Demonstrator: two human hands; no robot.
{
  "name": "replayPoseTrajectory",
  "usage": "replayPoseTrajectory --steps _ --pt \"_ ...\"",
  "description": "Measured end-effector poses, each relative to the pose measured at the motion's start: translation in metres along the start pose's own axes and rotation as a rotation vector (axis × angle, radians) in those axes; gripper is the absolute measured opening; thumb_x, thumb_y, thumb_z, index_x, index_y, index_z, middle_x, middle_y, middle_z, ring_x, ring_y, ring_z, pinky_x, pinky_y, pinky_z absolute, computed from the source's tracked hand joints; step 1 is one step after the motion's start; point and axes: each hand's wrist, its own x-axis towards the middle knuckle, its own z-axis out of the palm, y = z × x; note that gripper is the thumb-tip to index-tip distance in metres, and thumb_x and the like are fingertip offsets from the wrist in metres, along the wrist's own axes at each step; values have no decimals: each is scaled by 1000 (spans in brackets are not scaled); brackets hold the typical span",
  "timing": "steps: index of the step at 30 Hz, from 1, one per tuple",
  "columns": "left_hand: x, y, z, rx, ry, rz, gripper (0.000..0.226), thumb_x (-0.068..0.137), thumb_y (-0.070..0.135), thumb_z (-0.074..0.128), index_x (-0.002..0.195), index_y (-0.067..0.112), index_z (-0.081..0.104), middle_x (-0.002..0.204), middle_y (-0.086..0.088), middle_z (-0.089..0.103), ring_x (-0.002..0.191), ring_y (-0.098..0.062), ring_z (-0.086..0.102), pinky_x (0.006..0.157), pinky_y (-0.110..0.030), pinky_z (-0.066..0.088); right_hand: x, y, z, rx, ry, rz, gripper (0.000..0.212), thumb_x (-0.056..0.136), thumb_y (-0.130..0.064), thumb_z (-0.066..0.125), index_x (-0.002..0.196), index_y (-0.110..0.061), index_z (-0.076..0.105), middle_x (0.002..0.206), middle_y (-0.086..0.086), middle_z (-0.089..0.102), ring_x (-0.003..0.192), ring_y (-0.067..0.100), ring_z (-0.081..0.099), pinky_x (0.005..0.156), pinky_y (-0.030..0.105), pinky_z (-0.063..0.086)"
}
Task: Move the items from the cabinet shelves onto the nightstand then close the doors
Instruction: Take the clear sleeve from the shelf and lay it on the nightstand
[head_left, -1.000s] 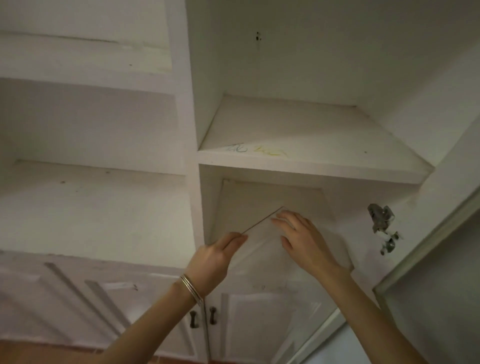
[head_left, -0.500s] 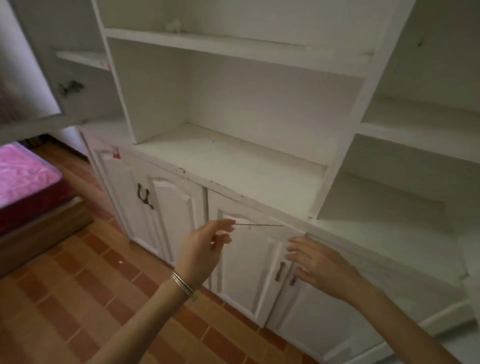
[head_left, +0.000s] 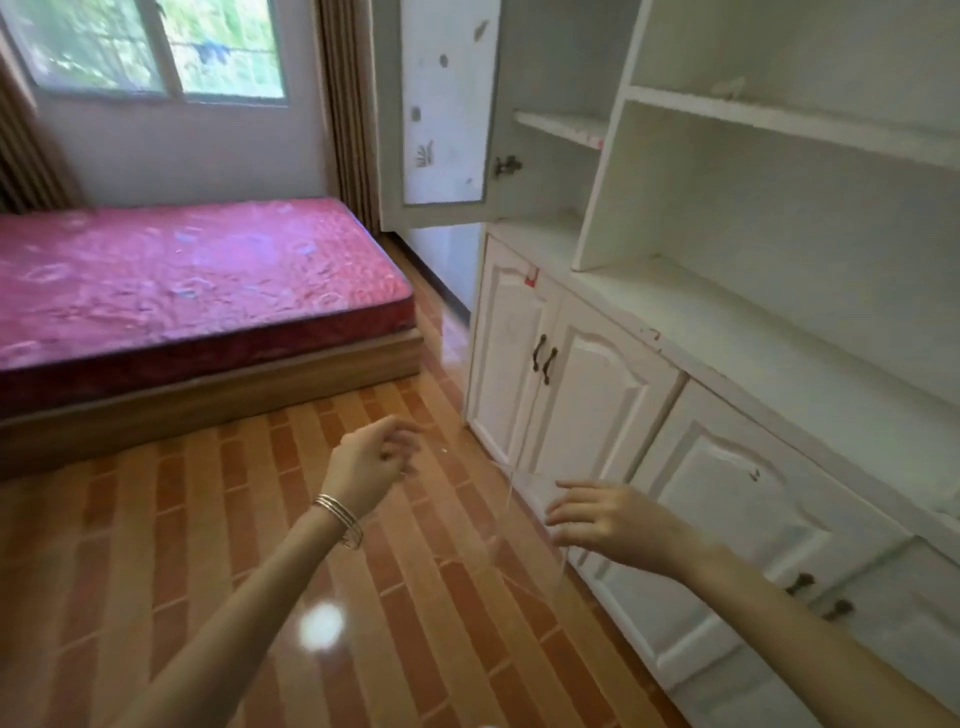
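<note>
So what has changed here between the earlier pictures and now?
The clear sheet left the cabinet shelf and is now carried low over the floor, as the view turned toward the bed. The left hand and the right hand still hold it. The upper door stays open.

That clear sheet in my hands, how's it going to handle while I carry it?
The clear sheet looks thin and see-through, so probably light. Its edges read straight, suggesting it is fairly stiff, perhaps brittle. Both the left hand and the right hand hold it at the edges; its glossy surface may be slippery.
</note>
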Motion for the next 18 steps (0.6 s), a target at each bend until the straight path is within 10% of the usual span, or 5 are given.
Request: replayPoseTrajectory --steps 8,13,18 --pt "-20 -106 -105 518 82 -162 37 88 17 57 124 17 55 140 -6 42 121 -20 47 96 -27 39 185 4 14 174 37 -94 6 77 -30 70 79 -24 71 71 -9 69 64 5 64 59 19 51" --pt "-42 -174 -157 827 7 -252 40 90 39 49 127 24 52 131 3 51 126 -18 42 109 -39 27 306 18 60 380 -167 39 17 85 -36 62 96 -24 68 90 -9 71 80 2 64 74 24 54" --pt "-37 -222 -223 947 67 -399 37 74 50 48 94 29 70 92 8 69 91 -15 66 83 -41 52 436 20 74 502 -180 -10 11 84 -32 64 92 -25 68 92 -13 70 83 2 63 69 9 42"
